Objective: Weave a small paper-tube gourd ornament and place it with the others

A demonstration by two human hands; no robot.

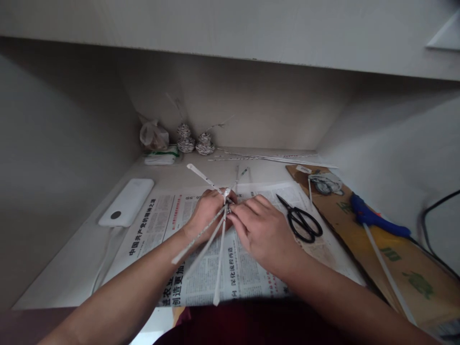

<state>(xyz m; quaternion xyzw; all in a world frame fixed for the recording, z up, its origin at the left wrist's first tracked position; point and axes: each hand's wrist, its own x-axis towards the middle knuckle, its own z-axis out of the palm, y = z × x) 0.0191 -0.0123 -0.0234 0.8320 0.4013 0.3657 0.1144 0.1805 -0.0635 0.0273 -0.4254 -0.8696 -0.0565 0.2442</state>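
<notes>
Rolled paper strips (pixel 220 258) fan out from a small woven centre between my two hands, several of them pointing toward me and others away. My left hand (pixel 208 211) is closed around the crossing point of the strips from the left. From the right, my right hand (pixel 260 227) pinches at the same centre with thumb and fingertips; the exact bit between them is hidden. Both hands are over a sheet of newspaper (pixel 201 282). Black-handled scissors (pixel 304 223) lie on the paper just right of my right hand.
A white power bank (pixel 126 202) with a cable lies left. At the back stand two woven gourd shapes (pixel 185 139), a plastic bag (pixel 154 135) and long paper rolls (pixel 266 157). Right, a blue glue gun (pixel 377 218) rests on cardboard (pixel 402 268). Walls and an overhead panel (pixel 230 33) enclose the space.
</notes>
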